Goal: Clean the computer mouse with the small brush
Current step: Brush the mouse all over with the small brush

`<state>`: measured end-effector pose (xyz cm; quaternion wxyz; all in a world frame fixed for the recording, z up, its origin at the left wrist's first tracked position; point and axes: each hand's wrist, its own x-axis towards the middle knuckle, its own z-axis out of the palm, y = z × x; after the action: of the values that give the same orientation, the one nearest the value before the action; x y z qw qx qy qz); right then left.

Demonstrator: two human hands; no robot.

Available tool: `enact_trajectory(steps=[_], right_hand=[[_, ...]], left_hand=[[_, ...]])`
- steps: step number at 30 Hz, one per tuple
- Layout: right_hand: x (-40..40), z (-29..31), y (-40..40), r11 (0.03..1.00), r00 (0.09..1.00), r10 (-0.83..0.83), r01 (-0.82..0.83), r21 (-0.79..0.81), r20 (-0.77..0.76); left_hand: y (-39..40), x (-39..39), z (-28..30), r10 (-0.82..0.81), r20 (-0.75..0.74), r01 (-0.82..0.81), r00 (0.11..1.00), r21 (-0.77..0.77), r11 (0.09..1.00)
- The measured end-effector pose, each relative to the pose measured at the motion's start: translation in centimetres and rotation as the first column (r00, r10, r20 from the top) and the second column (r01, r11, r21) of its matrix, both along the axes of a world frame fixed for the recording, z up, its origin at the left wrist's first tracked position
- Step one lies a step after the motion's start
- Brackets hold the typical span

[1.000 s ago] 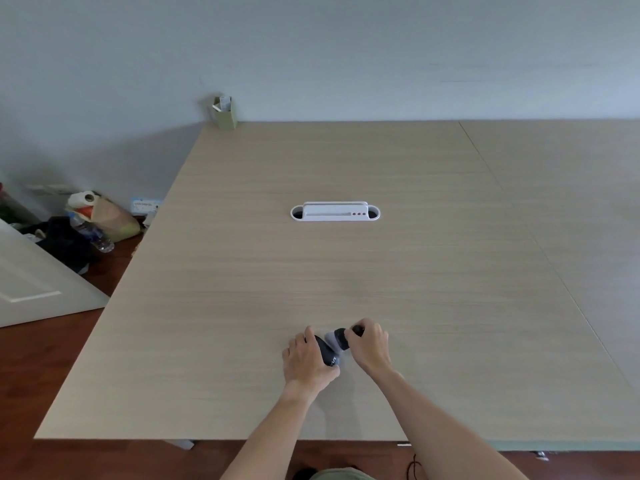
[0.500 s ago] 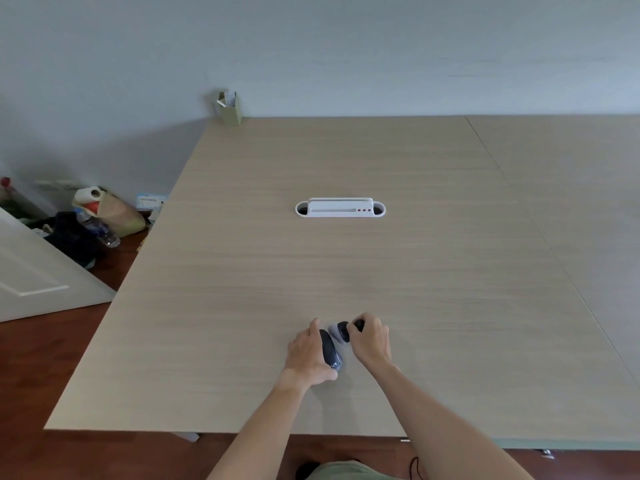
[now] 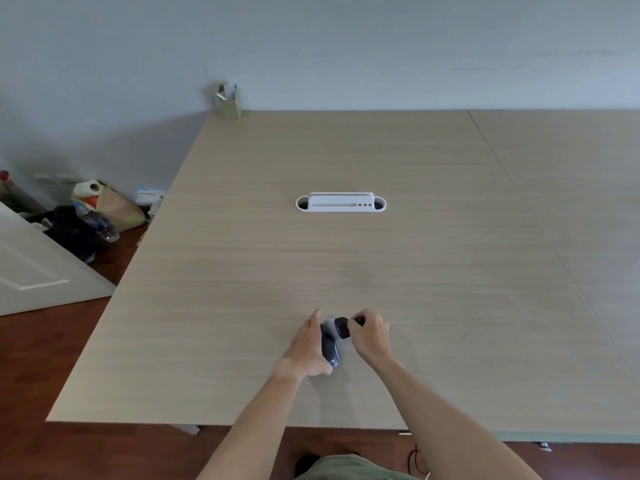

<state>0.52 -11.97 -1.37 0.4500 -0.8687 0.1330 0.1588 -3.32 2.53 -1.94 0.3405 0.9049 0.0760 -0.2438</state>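
Near table (image 3: 346, 271) edge, 6 o'clock: left hand (image 3: 308, 348) clasps dark mouse (image 3: 329, 348), tipped on its side. Right hand (image 3: 372, 336) pinches small brush (image 3: 341, 329), bristles touching mouse's 12 o'clock end.

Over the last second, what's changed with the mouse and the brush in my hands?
The left hand has turned the mouse from a slanted lie to nearly lengthwise, its back end toward you. The brush in the right hand stays at the mouse's far end. Both grips are unchanged, and nothing else on the table moved.
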Motion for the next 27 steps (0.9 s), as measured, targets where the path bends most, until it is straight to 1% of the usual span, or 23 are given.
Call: enact_trajectory(steps=[3,5,6,8,10,12,15,19,22,24,25,27], right_hand=[[0.2,-0.3,0.1,0.999,0.999,0.036,-0.037,-0.029,-0.04],[0.2,-0.3,0.1,0.998,0.999,0.003,-0.006,-0.07,-0.037],[0.2,-0.1,0.1,0.997,0.999,-0.023,0.021,-0.068,-0.022],[0.1,0.1,0.1,0.998,0.998,-0.064,0.064,-0.006,0.001],[-0.1,0.1,0.1,0.997,0.998,-0.057,0.058,0.048,-0.016],[-0.6,-0.3,0.1,0.999,0.998,-0.033,0.034,0.012,-0.055],[-1.2,-0.4,-0.1,0.994,0.992,-0.102,0.1,-0.04,-0.07],[-2.2,0.0,-0.3,0.985,0.986,-0.162,0.163,0.061,-0.029],[-3.1,-0.7,-0.5,0.987,0.985,-0.156,0.158,0.019,-0.077],[-3.5,-1.1,-0.7,0.982,0.977,-0.191,0.189,-0.027,-0.098],[-3.5,-1.1,-0.8,0.976,0.972,-0.217,0.216,-0.028,-0.087],[-3.6,-0.9,-0.8,0.965,0.965,-0.258,0.259,0.025,-0.053]], left_hand=[[0.0,-0.1,0.0,0.0,0.021,0.0,1.0,-0.005,1.0],[-0.1,-0.1,0.0,-0.014,0.029,0.014,0.999,0.003,1.0],[-0.1,-0.1,0.0,-0.017,0.026,0.017,1.0,0.005,1.0],[-0.1,-0.1,0.1,-0.015,0.02,0.014,1.0,0.018,1.0],[-0.2,-0.1,0.1,-0.008,0.022,0.007,1.0,0.031,0.999],[-0.3,-0.2,0.1,-0.011,0.028,0.009,1.0,0.041,0.999],[-0.3,-0.1,0.1,-0.026,0.031,0.024,0.999,0.068,0.997],[-0.4,-0.1,0.0,-0.03,0.04,0.027,0.999,0.075,0.997],[-0.5,-0.2,0.0,-0.041,0.056,0.036,0.998,0.082,0.996],[-0.5,-0.2,-0.1,-0.047,0.06,0.041,0.997,0.093,0.995],[-0.5,-0.1,-0.1,-0.047,0.06,0.041,0.997,0.096,0.994],[-0.5,-0.1,-0.1,-0.043,0.056,0.037,0.998,0.096,0.995]])
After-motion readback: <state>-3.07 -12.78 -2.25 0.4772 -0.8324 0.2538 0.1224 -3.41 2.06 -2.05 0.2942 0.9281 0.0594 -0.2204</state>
